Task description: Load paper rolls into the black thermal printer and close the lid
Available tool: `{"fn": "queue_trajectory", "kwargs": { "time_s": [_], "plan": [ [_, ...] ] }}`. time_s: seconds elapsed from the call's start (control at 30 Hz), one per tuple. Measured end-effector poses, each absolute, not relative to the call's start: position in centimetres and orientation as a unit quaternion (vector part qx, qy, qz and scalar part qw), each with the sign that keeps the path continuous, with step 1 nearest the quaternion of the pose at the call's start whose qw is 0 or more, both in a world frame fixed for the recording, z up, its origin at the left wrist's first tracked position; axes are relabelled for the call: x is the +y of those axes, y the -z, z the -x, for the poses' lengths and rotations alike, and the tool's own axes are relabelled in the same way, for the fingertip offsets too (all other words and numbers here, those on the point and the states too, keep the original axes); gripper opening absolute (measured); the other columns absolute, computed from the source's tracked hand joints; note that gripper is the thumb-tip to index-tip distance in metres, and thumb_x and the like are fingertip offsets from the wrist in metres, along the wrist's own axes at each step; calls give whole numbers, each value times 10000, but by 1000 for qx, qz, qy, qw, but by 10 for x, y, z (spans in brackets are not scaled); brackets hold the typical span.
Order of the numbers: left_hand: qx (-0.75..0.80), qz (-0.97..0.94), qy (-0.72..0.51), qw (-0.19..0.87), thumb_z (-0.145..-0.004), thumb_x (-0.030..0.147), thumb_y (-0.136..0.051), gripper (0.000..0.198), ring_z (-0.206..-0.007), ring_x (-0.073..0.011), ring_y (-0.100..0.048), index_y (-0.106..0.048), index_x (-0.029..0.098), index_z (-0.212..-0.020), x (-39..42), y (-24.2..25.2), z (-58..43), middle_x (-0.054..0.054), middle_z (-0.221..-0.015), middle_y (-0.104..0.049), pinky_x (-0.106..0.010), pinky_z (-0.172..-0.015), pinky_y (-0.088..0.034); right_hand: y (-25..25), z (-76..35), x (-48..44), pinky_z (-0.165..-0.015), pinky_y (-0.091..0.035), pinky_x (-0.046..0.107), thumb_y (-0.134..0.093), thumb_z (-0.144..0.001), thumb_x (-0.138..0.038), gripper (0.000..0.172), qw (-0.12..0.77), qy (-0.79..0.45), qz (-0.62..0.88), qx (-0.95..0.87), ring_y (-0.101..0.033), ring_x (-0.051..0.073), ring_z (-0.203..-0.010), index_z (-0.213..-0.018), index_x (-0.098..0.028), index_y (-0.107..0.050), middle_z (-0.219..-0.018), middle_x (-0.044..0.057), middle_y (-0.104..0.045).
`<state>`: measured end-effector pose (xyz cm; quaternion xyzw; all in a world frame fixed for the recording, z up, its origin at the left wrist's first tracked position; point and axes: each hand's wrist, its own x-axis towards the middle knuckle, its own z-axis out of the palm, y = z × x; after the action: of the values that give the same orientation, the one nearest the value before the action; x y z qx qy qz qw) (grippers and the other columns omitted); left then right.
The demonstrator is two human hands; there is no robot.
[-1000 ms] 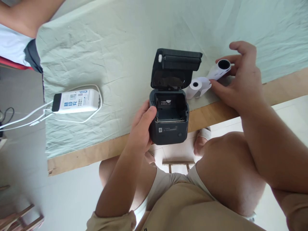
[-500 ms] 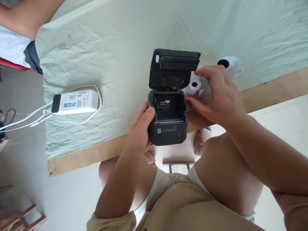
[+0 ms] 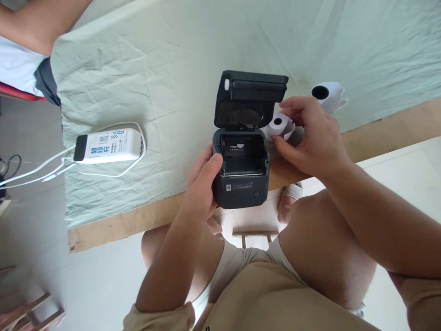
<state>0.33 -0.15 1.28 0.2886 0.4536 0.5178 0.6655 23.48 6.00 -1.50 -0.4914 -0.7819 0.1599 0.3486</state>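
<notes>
A small dark grey printer (image 3: pixel 241 179) sits at the table's front edge with its lid (image 3: pixel 250 99) flipped up and its paper bay bare. My left hand (image 3: pixel 201 184) grips the printer's left side. My right hand (image 3: pixel 312 138) closes its thumb and fingers around a white paper roll (image 3: pixel 279 125) just right of the printer. A second, nearly used-up roll core (image 3: pixel 325 94) lies farther right on the cloth, apart from my hand.
A pale green cloth (image 3: pixel 172 69) covers the wooden table (image 3: pixel 379 133). A white power bank (image 3: pixel 106 146) with white cables lies at the left. Another person's arm (image 3: pixel 37 23) shows at the top left corner. My knees are under the table edge.
My right hand let go of the roll core at the right, moved left, and closed on the fuller paper roll beside the printer. My left hand stayed on the printer.
</notes>
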Motion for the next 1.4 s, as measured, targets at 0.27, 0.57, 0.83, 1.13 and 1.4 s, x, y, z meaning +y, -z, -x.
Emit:
{"fn": "queue_trajectory", "kwargs": {
  "time_s": [0.27, 0.57, 0.83, 1.13, 1.4],
  "plan": [
    [461, -304, -513, 657, -907, 505, -744, 328, -769, -161, -759, -755, 199, -1027, -1, -7, 1, -8, -891, -778, -236, -649, -617, -2, -229, 46, -690, -563, 404, -622, -912, -265, 436, 517, -4, 409, -752, -697, 230, -834, -1346, -298, -653, -1029, 60, -739],
    [456, -328, -491, 666, -894, 478, -776, 430, -1041, -296, -798, -690, 203, -1213, -2, -10, 0, -72, -1031, -815, -323, -708, -662, -15, -186, 21, -807, -661, 402, -750, -884, -176, 241, 494, -110, 368, -780, -796, 214, -914, -1046, -291, -613, -1098, 2, -832],
    [432, -350, -492, 671, -900, 492, -770, 420, -1025, -276, -803, -689, 211, -1201, -1, -4, 3, -78, -1035, -812, -296, -692, -653, -10, -189, 37, -732, -575, 327, -668, -847, -58, 224, 461, -78, 348, -812, -760, 173, -914, -883, -268, -597, -1065, -26, -793],
    [422, -340, -487, 685, -889, 489, -767, 442, -852, -239, -785, -658, 191, -1198, -2, -8, 3, -64, -946, -791, -275, -585, -595, -20, -192, 19, -688, -448, 366, -695, -933, -147, 171, 421, -78, 272, -862, -646, 158, -758, -876, -252, -573, -854, -18, -728],
    [484, -344, -469, 654, -706, 276, -894, 680, -1087, -291, -750, -593, 264, -1316, -3, -10, 6, -76, -1218, -755, -328, -797, -631, -9, -193, 23, -702, -427, 409, -649, -956, -458, 226, 459, -115, 251, -844, -651, 188, -800, -936, -234, -624, -893, 15, -703]
  ]
}}
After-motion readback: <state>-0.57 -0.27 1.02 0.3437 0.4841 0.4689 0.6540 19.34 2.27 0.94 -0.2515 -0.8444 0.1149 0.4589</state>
